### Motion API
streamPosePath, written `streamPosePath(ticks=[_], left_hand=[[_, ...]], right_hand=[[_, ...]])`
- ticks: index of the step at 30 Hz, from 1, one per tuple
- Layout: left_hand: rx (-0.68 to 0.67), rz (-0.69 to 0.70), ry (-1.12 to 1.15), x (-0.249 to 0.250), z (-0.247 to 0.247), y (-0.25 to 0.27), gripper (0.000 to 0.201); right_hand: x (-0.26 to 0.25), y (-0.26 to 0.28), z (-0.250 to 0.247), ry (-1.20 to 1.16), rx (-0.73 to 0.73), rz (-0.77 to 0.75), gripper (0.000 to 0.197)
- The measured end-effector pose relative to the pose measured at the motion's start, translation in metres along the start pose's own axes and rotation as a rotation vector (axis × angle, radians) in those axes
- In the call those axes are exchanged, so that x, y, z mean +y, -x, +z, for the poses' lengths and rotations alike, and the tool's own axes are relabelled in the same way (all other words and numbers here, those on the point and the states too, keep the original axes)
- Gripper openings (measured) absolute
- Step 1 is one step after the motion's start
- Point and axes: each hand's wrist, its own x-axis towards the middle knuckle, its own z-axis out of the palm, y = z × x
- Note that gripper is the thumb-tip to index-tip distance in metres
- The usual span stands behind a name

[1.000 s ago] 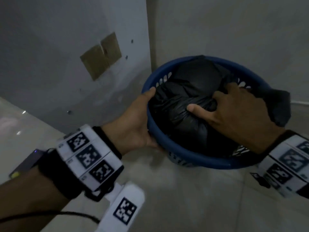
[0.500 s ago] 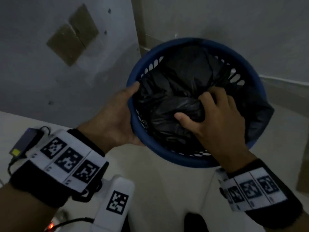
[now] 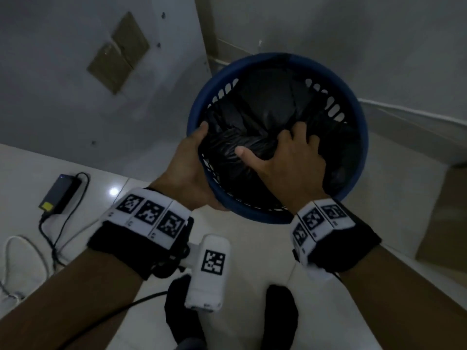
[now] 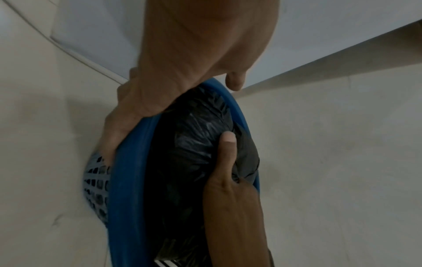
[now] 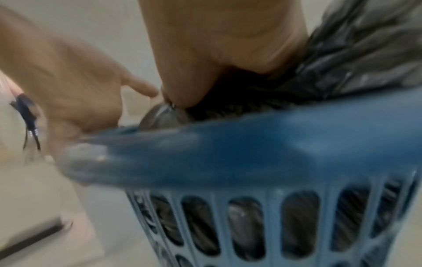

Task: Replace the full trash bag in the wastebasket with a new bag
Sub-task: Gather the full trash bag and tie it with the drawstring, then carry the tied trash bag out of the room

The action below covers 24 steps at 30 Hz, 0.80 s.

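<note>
Head view, nearest the camera: two forearms reach forward and down, each wrapped in a black wrist strap (image 3: 141, 251) carrying white blocks printed with black square codes. Below them are two dark-socked feet (image 3: 281, 314) on pale floor tiles (image 3: 252, 248).

Left hand (image 3: 188, 170) grips the near-left rim of the blue wastebasket (image 3: 358, 117), thumb hooked over the rim to the inside and the fingers curled under it against the slotted outer wall, as the left wrist view shows. Right hand (image 3: 290, 160) is down inside the basket, its fingers curled into a bunched fold of the black trash bag (image 3: 267, 102), the thumb stretched out flat along the plastic. Right wrist view is blurred, but it shows the bag gathered under the palm and rising just above the rim.

Black bag fills the basket, crumpled plastic showing through the slots of the wall. Basket stands in a corner where two pale walls meet.

Off to the left on the floor lie a dark power adapter (image 3: 59, 195) with its black cable and a white cable (image 3: 15, 263). Farther back, on the left wall, are two brown square patches (image 3: 118, 51). At the right edge a brown boxlike shape (image 3: 447, 213) sits on the floor.
</note>
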Motion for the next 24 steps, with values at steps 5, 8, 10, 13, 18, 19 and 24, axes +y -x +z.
streamPosePath(ticks=[5, 8, 10, 13, 18, 19, 24], left_hand=[[-0.087, 0.148, 0.256, -0.004, 0.013, 0.003, 0.072], [-0.003, 0.273, 0.440, 0.000, 0.018, 0.001, 0.073], [0.042, 0.317, 0.532, 0.005, 0.017, 0.001, 0.075], [0.053, 0.315, 0.543, 0.009, 0.019, 0.002, 0.082], [0.191, 0.183, 0.549, -0.001, 0.006, -0.009, 0.131], [0.196, 0.206, 0.557, -0.004, 0.000, -0.014, 0.131], [0.138, 0.234, 0.547, 0.012, -0.001, 0.006, 0.095]], right_hand=[[0.000, -0.020, -0.015, -0.081, -0.076, -0.001, 0.076], [-0.001, -0.029, -0.033, -0.175, -0.212, 0.027, 0.073], [-0.003, -0.032, -0.043, -0.239, -0.280, 0.060, 0.072], [-0.007, -0.030, -0.053, -0.382, -0.321, 0.101, 0.062], [-0.032, -0.013, -0.067, -0.520, -0.260, 0.046, 0.063], [-0.034, -0.009, -0.068, -0.565, -0.244, 0.025, 0.062], [-0.031, -0.001, -0.080, -0.770, -0.231, 0.017, 0.058]])
